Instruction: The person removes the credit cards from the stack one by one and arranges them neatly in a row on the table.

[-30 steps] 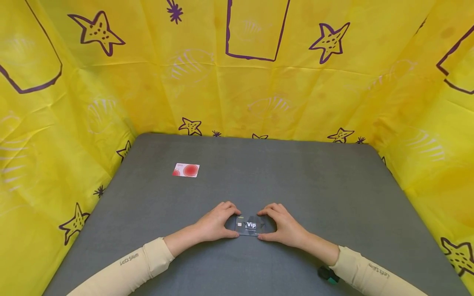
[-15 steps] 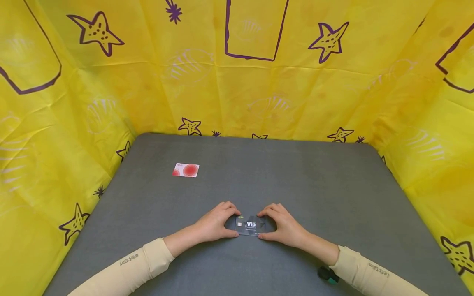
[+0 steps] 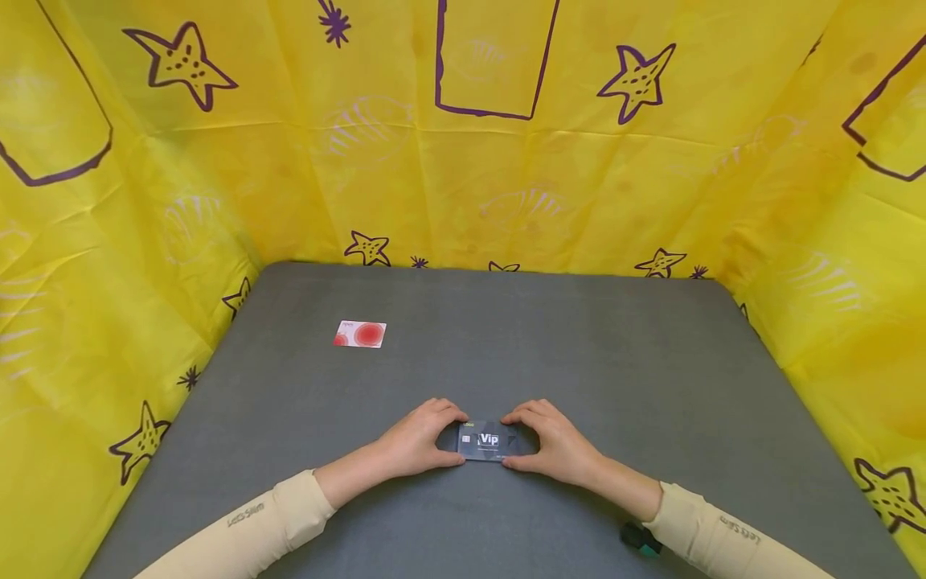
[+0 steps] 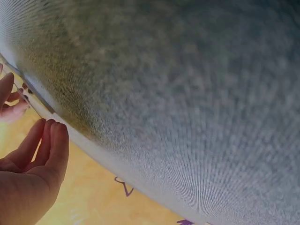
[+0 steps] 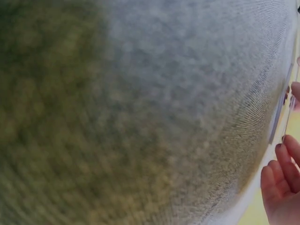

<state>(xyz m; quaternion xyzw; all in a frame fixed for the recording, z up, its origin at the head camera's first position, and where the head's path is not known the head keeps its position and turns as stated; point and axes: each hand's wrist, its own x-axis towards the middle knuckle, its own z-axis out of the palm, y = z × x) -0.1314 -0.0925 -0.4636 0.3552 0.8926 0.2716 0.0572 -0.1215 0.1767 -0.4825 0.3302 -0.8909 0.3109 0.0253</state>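
A dark grey card [image 3: 486, 442] printed with "Vip" and a small chip is held level near the front middle of the table. My left hand [image 3: 419, 438] pinches its left end between thumb and fingers, at the near and far edges. On the right end, my right hand [image 3: 560, 444] grips it the same way. Both wrist views catch the card only edge-on, as a thin line between the hands. Whether it touches the table cannot be told for sure. A white card with red circles [image 3: 359, 334] lies flat farther back on the left, apart from both hands.
The grey table [image 3: 579, 346] has rounded far corners. Yellow cloth [image 3: 463, 185] with purple starfish drawings encloses its back and sides. By the right sleeve, a small black and green object [image 3: 641, 539] shows partly at the wrist.
The head view has shifted very slightly. Both hands keep their pinch on the dark card, and neither card visibly moves on the table.
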